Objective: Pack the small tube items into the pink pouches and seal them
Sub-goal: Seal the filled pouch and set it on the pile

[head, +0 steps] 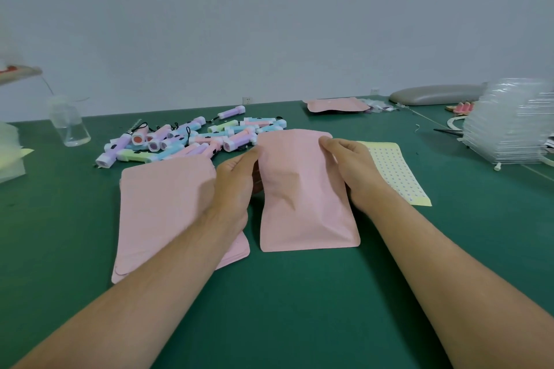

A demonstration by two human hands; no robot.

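I have one pink pouch [302, 189] between my hands, lying flat on the green table [299, 293] with its mouth at the far end. My left hand [236, 180] pinches its left edge, thumb on top and fingers tucked under, and my right hand [350, 165] grips the far right corner with the fingers curled over the rim. The pouch bulges a little in the middle — whether a tube is inside, I cannot tell. Just left of it, under my left forearm, lies a stack [162, 204] of flat pouches. The tubes [192, 138] are heaped at the far left of the pouch, pastel bodies with black cords, the nearest one close to its far edge. A yellow sticker sheet [395, 171] lies under my right hand. Farther off sit a clear bottle [67, 123] at the left, another pouch [335, 105] at the far edge, and clear trays [509, 123] stacked at the right.
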